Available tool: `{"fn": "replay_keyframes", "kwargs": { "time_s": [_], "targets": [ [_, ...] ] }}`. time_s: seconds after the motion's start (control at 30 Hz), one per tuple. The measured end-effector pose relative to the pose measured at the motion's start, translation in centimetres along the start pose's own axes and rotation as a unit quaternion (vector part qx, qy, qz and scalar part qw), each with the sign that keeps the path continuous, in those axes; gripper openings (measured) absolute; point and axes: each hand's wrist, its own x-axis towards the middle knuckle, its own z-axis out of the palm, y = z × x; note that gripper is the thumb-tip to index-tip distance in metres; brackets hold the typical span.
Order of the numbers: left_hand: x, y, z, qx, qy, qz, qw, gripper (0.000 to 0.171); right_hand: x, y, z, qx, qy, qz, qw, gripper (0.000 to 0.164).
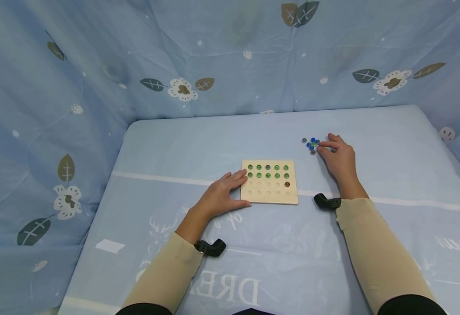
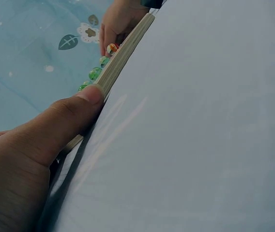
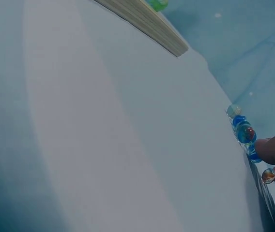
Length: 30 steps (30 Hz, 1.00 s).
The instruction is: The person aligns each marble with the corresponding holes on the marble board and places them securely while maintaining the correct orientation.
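A square wooden board (image 1: 270,198) lies on the cloth-covered table. Green marbles (image 1: 259,175) fill most of its two back rows; a reddish-brown marble (image 1: 287,184) sits at the right of the third row, amid bare hollows. My left hand (image 1: 222,194) steadies the board, fingertips over its left edge, thumb (image 2: 93,94) against the near corner. At the back right, my right hand (image 1: 339,161) reaches down to loose blue marbles (image 1: 309,145), thumb and forefinger slightly apart. In the right wrist view, fingertips touch a blue marble (image 3: 254,153) and an orange one (image 3: 268,175).
A grey marble (image 1: 304,140) lies at the left of the loose group and a brownish marble (image 1: 313,152) at its near side. Blue patterned cloth (image 1: 230,57) hangs behind the table and along its sides. A pale rectangular patch (image 1: 110,246) shows at the left.
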Motion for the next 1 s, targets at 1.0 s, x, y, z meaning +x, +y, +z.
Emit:
{"fn": "replay_keyframes", "kwargs": {
  "time_s": [1.0],
  "targets": [
    [-0.02, 0.06, -0.01, -0.003, -0.006, -0.006, 1.0000, 0.085, 0.04, -0.02, -0.35, -0.050, -0.026, -0.023, 0.998, 0.033]
  ]
}}
